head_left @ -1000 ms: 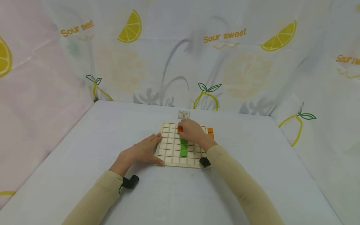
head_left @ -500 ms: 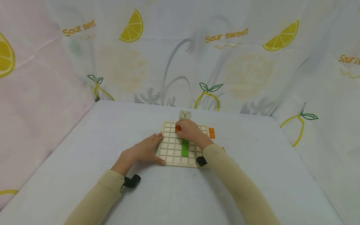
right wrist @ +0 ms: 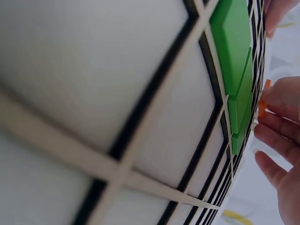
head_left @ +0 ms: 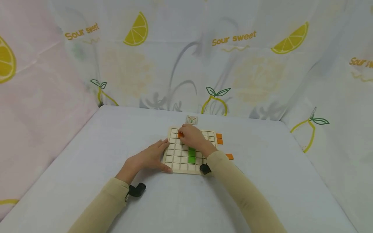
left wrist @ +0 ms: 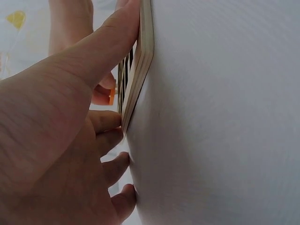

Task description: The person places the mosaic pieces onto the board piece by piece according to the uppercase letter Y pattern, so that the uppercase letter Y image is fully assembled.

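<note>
A square wooden grid board (head_left: 182, 171) lies on the table, with a column of green tiles (head_left: 192, 156) set in its cells. My left hand (head_left: 151, 157) rests along the board's left edge, its thumb at the near corner. In the left wrist view, thumb and forefinger touch the wooden rim (left wrist: 140, 70), while other fingertips rest on the table. Over the far left cells, my right hand (head_left: 193, 137) pinches an orange tile (head_left: 179, 136) between thumb and fingers. The right wrist view shows this orange tile (right wrist: 261, 111) close above the grid. Part of the board is hidden beneath the right hand.
Two orange tiles (head_left: 219, 138) lie beside the board's right edge. Another orange tile (head_left: 230, 156) is nearer, by the right sleeve. A small card with a printed grid pattern (head_left: 191, 120) lies beyond the board. Lemon-printed cloth hangs around the table.
My right hand has moved left across the board's far rows with the orange tile. An orange tile by the right sleeve has come into full view. The left hand has stayed at the board's edge.
</note>
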Demonstrator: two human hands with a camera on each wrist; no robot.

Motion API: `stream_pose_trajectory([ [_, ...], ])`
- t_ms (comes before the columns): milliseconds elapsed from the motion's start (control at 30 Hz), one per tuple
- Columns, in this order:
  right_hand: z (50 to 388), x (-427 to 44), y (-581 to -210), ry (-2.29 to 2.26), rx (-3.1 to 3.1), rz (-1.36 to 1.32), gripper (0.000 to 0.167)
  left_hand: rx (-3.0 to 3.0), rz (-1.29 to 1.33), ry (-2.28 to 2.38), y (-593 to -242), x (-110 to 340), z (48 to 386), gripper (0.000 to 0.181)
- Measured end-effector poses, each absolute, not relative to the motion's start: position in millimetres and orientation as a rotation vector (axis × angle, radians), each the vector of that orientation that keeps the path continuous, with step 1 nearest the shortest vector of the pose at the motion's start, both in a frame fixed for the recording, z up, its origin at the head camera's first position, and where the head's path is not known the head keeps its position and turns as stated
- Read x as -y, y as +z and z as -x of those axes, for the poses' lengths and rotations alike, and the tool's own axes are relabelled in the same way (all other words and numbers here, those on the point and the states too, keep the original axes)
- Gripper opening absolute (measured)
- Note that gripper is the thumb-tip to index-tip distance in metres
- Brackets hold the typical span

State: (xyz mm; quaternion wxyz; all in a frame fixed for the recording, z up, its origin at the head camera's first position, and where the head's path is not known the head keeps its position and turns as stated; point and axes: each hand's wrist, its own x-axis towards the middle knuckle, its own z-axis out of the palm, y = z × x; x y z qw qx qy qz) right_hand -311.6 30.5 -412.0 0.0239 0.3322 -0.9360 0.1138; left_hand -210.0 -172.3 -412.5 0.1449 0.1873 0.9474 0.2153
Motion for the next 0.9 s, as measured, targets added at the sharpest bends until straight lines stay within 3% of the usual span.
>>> stream_pose_trajectory([
  [600,309.5,-24.8,-407.2,0.337,2.885,-1.052,0.014,-2.731,-0.571,0.624,-410.2,172.9,210.4,0.116],
  [900,307.7,-25.4,-409.4,0.311,2.893,-1.07,0.017,-2.729,-0.58,0.63,-412.2,173.2,209.2,0.116],
])
